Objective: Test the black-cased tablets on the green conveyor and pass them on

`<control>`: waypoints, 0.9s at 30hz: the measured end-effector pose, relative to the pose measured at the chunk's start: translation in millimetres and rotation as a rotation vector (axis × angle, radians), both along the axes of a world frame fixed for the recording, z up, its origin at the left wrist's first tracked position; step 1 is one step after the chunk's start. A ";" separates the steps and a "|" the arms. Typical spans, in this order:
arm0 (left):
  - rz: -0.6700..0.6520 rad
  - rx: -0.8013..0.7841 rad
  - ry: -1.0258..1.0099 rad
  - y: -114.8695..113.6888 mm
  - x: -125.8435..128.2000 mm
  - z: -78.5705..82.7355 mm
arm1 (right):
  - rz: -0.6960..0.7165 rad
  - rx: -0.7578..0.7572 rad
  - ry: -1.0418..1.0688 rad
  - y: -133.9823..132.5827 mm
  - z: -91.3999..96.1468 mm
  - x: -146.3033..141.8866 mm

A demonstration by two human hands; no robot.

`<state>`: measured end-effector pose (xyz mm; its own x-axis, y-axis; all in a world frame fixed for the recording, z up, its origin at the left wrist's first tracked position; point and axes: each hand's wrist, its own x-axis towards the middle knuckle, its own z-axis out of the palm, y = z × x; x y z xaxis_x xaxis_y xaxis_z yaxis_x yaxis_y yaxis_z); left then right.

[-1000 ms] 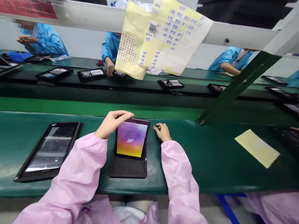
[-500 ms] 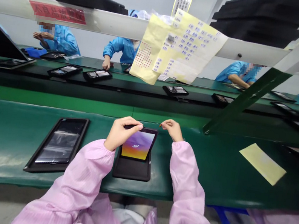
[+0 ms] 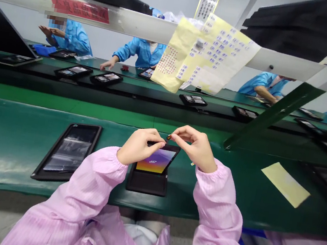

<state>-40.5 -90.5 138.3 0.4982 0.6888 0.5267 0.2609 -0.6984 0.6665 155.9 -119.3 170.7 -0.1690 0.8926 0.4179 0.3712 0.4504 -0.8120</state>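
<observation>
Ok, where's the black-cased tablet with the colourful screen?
In the head view, the tablet sits on the green belt between the left hand and right hand, another tablet leftward.

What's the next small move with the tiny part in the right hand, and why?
Probably lower the tiny orange-tipped part in the right hand onto the tablet's top edge: the fingers pinch it just above that edge, and the left hand is steadying the tablet, which is tilted up in its black case.
</observation>
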 end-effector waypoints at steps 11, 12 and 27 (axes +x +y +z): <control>0.274 0.155 -0.602 -5.5 8.8 -44.7 | 0.081 0.132 -0.236 -2.6 -2.1 -26.0; 0.286 0.161 -0.632 -5.5 10.1 -46.6 | 0.081 0.143 -0.259 -1.9 -2.7 -27.3; 0.329 0.148 -0.789 -6.3 16.9 -49.9 | 0.143 0.237 -0.613 2.4 0.6 -31.7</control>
